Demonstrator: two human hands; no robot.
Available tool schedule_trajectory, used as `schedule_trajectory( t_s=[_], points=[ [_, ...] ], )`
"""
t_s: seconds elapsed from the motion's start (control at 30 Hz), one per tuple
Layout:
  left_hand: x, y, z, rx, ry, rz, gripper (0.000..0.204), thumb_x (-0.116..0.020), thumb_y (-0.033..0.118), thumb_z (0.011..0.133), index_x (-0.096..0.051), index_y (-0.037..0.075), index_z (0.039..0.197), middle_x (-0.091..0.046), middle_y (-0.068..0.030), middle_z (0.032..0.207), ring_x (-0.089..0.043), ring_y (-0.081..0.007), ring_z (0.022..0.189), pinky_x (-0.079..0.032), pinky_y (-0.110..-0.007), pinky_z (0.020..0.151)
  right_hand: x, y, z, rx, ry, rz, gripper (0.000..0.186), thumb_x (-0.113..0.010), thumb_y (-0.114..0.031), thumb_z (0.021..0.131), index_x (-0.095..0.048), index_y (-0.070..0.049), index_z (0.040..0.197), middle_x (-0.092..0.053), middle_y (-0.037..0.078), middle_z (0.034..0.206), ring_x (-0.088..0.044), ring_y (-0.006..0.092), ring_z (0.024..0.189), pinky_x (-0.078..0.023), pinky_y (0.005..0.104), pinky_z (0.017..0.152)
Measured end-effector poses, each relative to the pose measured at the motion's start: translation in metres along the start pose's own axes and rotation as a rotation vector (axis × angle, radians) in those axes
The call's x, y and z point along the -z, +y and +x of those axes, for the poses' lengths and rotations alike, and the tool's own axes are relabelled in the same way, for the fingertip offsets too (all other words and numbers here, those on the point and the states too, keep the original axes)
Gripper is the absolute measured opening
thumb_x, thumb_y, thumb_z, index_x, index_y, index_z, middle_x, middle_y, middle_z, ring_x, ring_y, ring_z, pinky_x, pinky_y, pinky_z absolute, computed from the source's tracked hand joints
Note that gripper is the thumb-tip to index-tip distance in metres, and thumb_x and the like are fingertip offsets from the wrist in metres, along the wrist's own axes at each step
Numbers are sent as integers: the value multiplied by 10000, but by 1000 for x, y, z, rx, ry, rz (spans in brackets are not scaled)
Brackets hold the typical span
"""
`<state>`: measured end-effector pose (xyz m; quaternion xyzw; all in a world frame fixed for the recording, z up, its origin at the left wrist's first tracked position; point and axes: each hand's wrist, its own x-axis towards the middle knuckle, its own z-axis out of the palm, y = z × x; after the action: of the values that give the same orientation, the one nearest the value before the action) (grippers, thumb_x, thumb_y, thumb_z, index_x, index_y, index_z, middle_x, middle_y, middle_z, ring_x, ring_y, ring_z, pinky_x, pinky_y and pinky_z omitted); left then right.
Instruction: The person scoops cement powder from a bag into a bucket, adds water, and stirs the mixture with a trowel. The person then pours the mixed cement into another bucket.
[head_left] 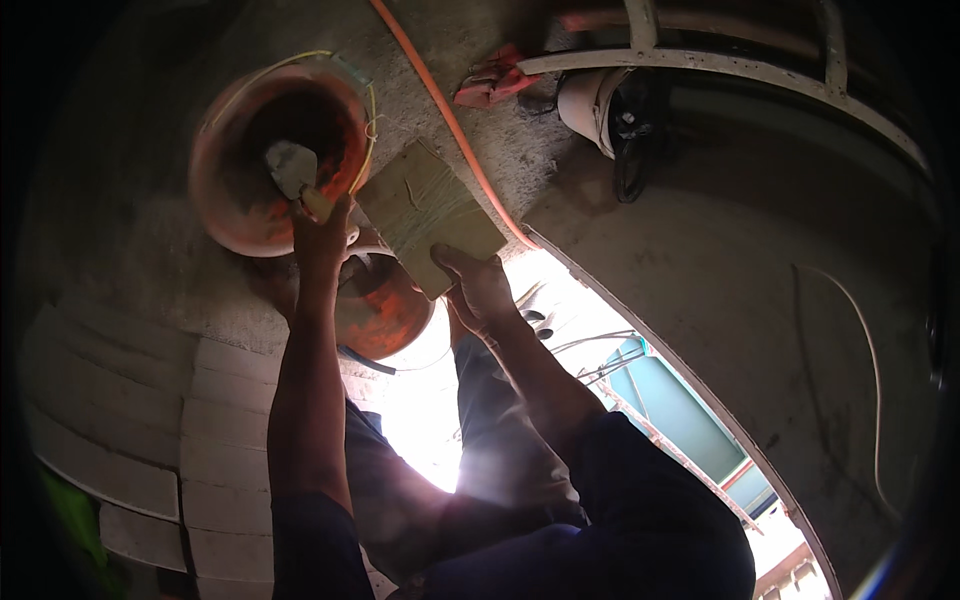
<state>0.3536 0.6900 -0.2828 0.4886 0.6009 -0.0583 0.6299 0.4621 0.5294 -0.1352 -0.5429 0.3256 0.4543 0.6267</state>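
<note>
My left hand [322,235] is closed around the handle of a trowel [291,168], whose grey blade is over the mouth of an orange bucket [222,215]. Dark and reddish residue coats the bucket's inside. A tile [425,205], square and grey-brown with a streaky mark on its face, is gripped at its near corner by my right hand [476,288]. My thumb lies on the tile's face; the other fingers are mostly hidden beneath it. Below the tile and partly behind my left forearm is a second orange bucket [385,315].
Stacked pale tiles or blocks [230,465] stand at lower left. An orange hose [440,105] runs past the tile. Farther off are a red cloth [492,80], a white container [588,105] and a curved metal frame [720,65]. A thin cable [872,370] hangs at right.
</note>
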Motion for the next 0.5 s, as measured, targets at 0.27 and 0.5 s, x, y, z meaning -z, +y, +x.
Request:
schedule_trajectory(
  t_s=[0.27,0.5],
  points=[
    [6,11,8,245,6,-435,321,-606,33,847,-481,126,1128,-442,11,655,-388,-58,436,-317,-260,392,50,-28,-19,-13,160,27,257,-637,-31,918,-602,46,1161,-646,142,1074,-675,232,953,-581,351,778],
    [10,76,-107,139,142,-151,640,-576,1,880,-353,128,1466,-512,-15,783,-458,-66,525,-393,-234,439,130,-45,18,-1,145,266,400,-514,-47,956,-450,-6,1350,-556,166,1222,-614,280,1108,-574,456,873]
  ],
)
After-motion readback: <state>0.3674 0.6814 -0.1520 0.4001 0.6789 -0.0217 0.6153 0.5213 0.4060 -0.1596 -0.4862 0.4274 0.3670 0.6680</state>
